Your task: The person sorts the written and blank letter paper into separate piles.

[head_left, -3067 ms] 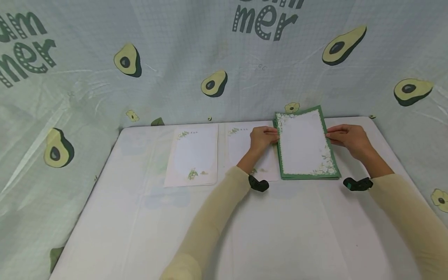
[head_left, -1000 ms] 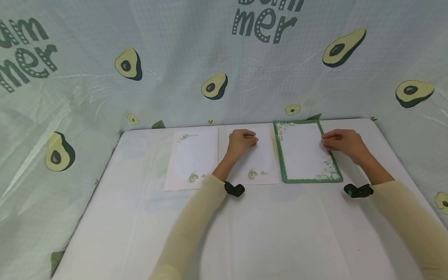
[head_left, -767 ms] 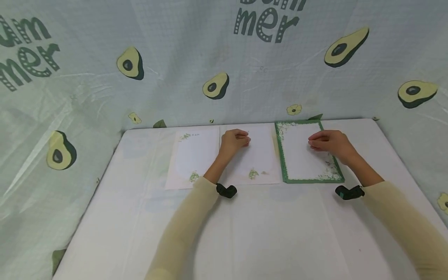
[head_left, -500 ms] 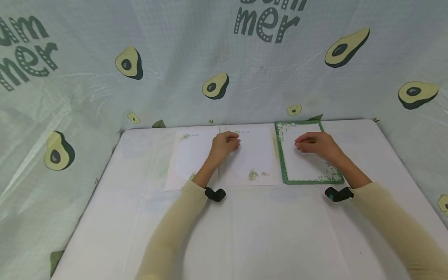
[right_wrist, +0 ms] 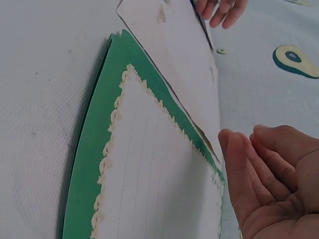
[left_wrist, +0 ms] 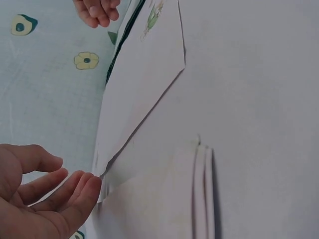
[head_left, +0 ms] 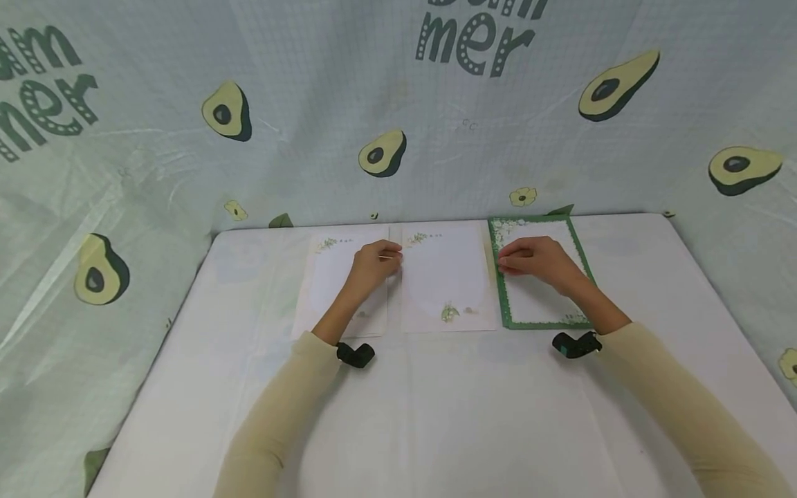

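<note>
Three piles of decorated paper lie side by side on the table. My left hand [head_left: 371, 268] hovers by the gap between the pale left pile [head_left: 326, 283] and the pale middle pile [head_left: 445, 277]. In the left wrist view, its loosely bent fingers [left_wrist: 82, 199] are near the corners of both piles and hold nothing. My right hand [head_left: 538, 261] is over the green-bordered pile [head_left: 542, 308], fingertips near its left edge. The right wrist view shows its thumb and fingers [right_wrist: 234, 159] apart, with nothing between them. The forearm covers that pile's lower right corner.
A white cloth covers the table [head_left: 498, 415]. Behind and at the left hangs a curtain [head_left: 299, 104] printed with avocados, meeting the table's back edge. Black cameras sit on the left wrist [head_left: 355, 355] and right wrist [head_left: 575, 344].
The green-bordered pile, held upright and tilted between both hands earlier, now lies flat and released. Both hands have moved left, the left one past the middle pile, the right one across the green-bordered pile.
</note>
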Demonstrator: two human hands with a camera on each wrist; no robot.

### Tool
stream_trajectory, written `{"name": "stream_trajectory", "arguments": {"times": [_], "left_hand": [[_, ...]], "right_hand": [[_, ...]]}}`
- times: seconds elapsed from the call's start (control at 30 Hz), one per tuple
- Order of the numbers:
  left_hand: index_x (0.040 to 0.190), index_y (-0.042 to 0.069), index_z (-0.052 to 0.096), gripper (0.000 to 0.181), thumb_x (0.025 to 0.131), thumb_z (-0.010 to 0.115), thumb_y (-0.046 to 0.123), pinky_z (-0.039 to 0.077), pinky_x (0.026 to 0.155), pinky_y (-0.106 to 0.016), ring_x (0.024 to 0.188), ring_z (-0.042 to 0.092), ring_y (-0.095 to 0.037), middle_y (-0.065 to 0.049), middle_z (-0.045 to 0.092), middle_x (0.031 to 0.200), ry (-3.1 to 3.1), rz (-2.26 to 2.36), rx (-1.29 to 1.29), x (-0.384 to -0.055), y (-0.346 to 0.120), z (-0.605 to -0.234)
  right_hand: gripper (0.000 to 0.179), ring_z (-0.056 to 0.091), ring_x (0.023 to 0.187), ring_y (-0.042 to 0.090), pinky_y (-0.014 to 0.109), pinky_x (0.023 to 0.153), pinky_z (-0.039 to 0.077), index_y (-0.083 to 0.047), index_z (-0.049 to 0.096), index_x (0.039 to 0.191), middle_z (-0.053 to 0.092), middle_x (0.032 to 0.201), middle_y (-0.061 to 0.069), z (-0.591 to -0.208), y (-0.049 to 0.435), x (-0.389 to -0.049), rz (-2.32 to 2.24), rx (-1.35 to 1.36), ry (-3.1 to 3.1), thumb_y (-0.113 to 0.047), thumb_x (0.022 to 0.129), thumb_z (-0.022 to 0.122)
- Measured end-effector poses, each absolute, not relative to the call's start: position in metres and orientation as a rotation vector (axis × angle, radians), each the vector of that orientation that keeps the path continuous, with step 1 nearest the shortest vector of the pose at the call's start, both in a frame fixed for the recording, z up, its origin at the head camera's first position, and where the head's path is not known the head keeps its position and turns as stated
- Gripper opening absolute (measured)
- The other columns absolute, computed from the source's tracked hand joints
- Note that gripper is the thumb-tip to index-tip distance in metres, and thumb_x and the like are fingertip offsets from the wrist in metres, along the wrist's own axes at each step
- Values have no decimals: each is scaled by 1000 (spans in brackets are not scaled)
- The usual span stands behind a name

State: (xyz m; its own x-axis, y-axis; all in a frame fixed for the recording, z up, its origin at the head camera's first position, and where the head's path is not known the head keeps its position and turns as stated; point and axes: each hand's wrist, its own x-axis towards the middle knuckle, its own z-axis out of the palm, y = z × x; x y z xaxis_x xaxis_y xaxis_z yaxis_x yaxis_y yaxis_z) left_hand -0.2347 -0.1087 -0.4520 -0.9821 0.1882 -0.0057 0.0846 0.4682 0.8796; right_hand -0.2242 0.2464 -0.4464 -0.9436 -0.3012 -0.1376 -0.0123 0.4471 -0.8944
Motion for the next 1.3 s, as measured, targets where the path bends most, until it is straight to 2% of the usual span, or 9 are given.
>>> {"name": "stream_trajectory", "arguments": {"times": [0.23,0.47,0.7,0.83,1.03,1.3], "left_hand": [[129,-3,64,32,101,60,12,61,82,-32,104,70,-28,-17,69,116,2605,1485,177,-231,-112,-449],[130,-2,62,31,102,59,13,58,85,-35,103,70,-27,-16,68,118,2585,1386,95,-228,-109,-441],[130,-5,62,32,103,59,12,58,91,-36,107,69,-28,-18,67,121,2531,1373,40,-229,-106,-437],[127,-8,63,31,102,62,11,58,93,-35,108,70,-28,-20,67,123,2484,1382,25,-235,-105,-437],[120,-9,68,29,99,67,10,58,92,-33,102,71,-26,-20,69,120,2437,1364,-12,-244,-102,-436],[127,-9,64,32,98,66,6,58,95,-34,106,70,-28,-21,65,126,2364,1487,-51,-241,-100,-436]], "right_hand": [[31,74,96,18,31,88,61,5,68,121,74,112,19,-448,234,-230,-1442,-252,2459,-18,101,66],[29,75,91,18,35,89,58,1,70,120,76,107,14,-449,226,-236,-1293,-215,2535,-20,100,67],[34,72,83,10,26,77,62,6,65,126,72,111,18,-449,221,-242,-1349,-94,2371,-17,102,65],[35,70,80,8,23,75,61,9,62,129,72,108,18,-446,221,-245,-1385,-75,2318,-13,102,64],[34,69,77,8,22,72,61,10,62,129,73,97,10,-442,221,-246,-1387,-50,2285,-11,102,63],[35,69,77,7,21,71,61,9,61,130,72,96,8,-448,219,-245,-1439,-18,2274,-13,102,63]]}}
